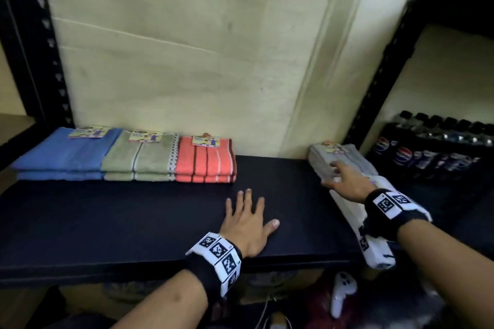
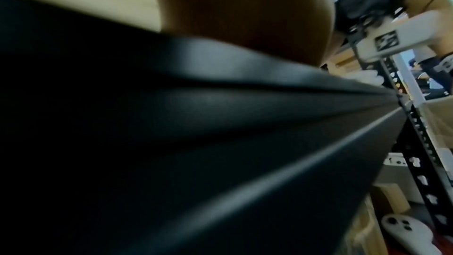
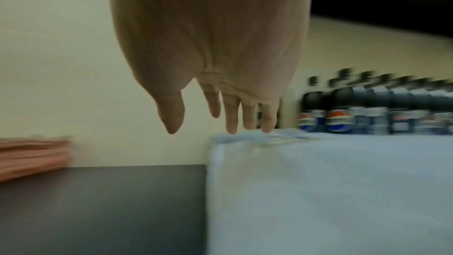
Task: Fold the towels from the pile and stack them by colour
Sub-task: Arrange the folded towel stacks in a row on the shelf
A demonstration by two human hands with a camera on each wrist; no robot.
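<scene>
At the left of the head view, along the back of the black shelf (image 1: 107, 222), three folded stacks sit side by side, each touching the next: blue stack (image 1: 64, 157), green stack (image 1: 139, 160), orange stack (image 1: 205, 163), every one two towels deep with a paper tag at its rear edge; so three colours look sorted already. Lower centre of the frame, the left hand (image 1: 247, 224) lies flat on the bare shelf, fingers (image 1: 247, 196) spread and straight, holding nothing; its wrist camera shows little but the shelf's front lip, blurred. Right of centre, the right hand (image 1: 344, 181) reaches over the pile (image 1: 342, 157) of grey-white towels at the shelf's right end, with paler cloth running down toward the frame's lower right; its fingers (image 3: 231, 121) are extended and loose, the tips at or just above the top towel's far edge, and nothing is gripped; blur leaves it unclear whether they touch. Past the right upright stand dark bottles (image 1: 433, 147); below the shelf, lower right, lies a white controller (image 1: 340, 294). The step in hand looks like fetching the next towel; the next move would call for closing the right fingers on the top layer alone, drawing it onto the open shelf by the left hand, folding it there, then starting a new stack right of the orange one.
</scene>
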